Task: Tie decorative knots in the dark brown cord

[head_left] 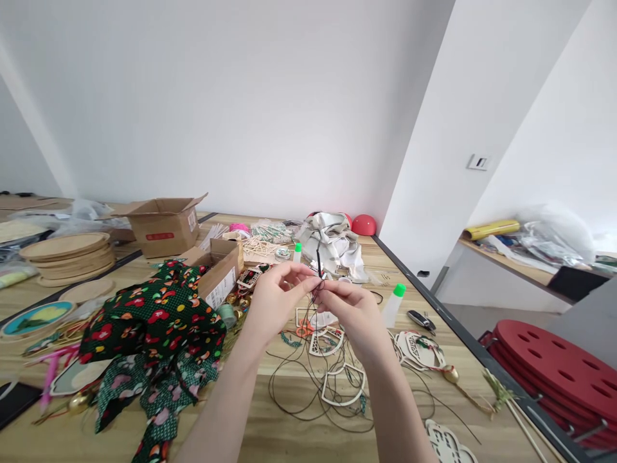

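Note:
My left hand point(282, 292) and my right hand point(354, 315) meet over the middle of the table, fingertips pinched close together. Between them runs a thin dark cord point(316, 296), gripped from both sides; the exact spot of the pinch is partly hidden by my fingers. Long loops of the cord hang down and spread over the tabletop below. Among these loops lie a cut-out wooden fan-shaped piece point(326, 342) and an outlined wooden frame point(343, 404). Something orange, perhaps scissor handles point(304, 330), shows just behind them.
Left lie a bunched floral cloth point(144, 321) and an open cardboard box point(164, 228). A green-capped bottle point(394, 307), a car key point(421, 320) and wooden cut-outs point(418, 350) are to the right. Grey-white cloth point(332, 241) sits behind. Red stools point(554, 366) stand beyond the table edge.

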{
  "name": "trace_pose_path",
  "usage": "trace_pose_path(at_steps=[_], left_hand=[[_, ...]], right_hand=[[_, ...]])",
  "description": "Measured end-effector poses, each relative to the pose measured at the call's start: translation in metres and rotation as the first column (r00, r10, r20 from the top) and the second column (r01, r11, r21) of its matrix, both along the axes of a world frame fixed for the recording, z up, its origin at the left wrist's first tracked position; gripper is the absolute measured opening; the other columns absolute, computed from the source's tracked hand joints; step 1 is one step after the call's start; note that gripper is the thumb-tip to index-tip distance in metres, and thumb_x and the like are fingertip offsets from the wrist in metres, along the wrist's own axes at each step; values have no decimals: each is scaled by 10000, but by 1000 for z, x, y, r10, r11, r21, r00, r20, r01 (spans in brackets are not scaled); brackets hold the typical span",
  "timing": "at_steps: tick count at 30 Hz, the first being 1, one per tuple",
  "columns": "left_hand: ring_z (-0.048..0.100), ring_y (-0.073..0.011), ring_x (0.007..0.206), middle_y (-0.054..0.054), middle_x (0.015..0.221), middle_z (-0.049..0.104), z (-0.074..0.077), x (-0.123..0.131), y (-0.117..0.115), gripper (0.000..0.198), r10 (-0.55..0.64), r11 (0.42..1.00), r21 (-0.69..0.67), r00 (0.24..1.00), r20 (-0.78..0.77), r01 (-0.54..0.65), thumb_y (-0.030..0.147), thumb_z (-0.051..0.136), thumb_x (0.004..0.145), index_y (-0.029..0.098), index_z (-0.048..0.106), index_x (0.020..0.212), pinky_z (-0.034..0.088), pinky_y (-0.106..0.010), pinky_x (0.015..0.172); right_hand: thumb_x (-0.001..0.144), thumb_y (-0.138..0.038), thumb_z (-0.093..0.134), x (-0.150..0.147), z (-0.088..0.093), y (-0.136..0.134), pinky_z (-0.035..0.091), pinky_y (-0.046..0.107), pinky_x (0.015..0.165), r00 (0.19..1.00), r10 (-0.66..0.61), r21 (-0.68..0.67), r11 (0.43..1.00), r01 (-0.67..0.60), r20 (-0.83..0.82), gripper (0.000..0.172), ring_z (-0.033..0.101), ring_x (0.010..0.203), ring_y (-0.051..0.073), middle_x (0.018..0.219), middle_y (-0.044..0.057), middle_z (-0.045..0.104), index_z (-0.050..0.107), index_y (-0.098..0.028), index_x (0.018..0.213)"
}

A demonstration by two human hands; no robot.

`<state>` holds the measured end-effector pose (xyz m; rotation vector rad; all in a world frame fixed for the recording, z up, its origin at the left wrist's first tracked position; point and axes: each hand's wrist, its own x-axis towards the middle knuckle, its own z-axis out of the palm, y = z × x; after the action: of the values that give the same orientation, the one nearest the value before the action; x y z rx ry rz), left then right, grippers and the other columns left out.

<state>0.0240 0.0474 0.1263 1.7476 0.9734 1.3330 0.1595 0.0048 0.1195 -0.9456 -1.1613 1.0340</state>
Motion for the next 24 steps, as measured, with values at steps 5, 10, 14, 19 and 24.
trace_pose_path(at_steps=[5, 10, 14, 19, 24], left_hand=[[565, -146, 721, -2, 805, 618, 5, -2, -5, 82, 101, 966, 251, 986, -134, -65, 277, 647, 779, 199, 634, 757, 444, -271, 653], [560, -160, 852, -24, 864, 599, 1, -3, -3, 85, 146, 858, 513, 970, -194, -26, 189, 613, 811, 216, 692, 833, 455, -299, 773], [553, -175, 844, -35, 845, 623, -3, -2, -1, 123, 219, 739, 674, 946, -237, -2, 161, 585, 824, 204, 690, 872, 455, -329, 779], [553, -190, 822, -37, 837, 631, -5, 4, -3, 96, 370, 651, 758, 885, -282, -31, 155, 565, 810, 183, 654, 834, 445, -346, 767], [528, -192, 835, -36, 814, 576, -2, 9, -7, 51, 341, 761, 637, 911, -232, -122, 138, 532, 741, 177, 563, 737, 430, -333, 772]], right_hand=[[722, -383, 685, 2, 0, 1, 473, 279, 621, 979, 118, 23, 993, -116, -166, 228, 552, 700, 164, 758, 58, 640, 732, -164, 763], [707, -465, 696, -1, -6, 10, 453, 266, 561, 978, -65, 8, 998, 68, -196, 324, 514, 607, 148, 623, 33, 595, 707, -150, 631], [688, -447, 720, -2, -12, 15, 445, 263, 561, 972, -155, 11, 987, 159, -176, 308, 506, 575, 139, 593, 23, 587, 700, -145, 630], [709, -417, 706, -7, -18, 17, 454, 269, 585, 964, -208, 44, 975, 218, -165, 269, 535, 595, 146, 644, 35, 624, 711, -148, 714], [713, -410, 690, -11, -17, 17, 446, 274, 569, 942, -296, 56, 950, 308, -158, 267, 541, 596, 160, 629, 36, 613, 696, -144, 730]])
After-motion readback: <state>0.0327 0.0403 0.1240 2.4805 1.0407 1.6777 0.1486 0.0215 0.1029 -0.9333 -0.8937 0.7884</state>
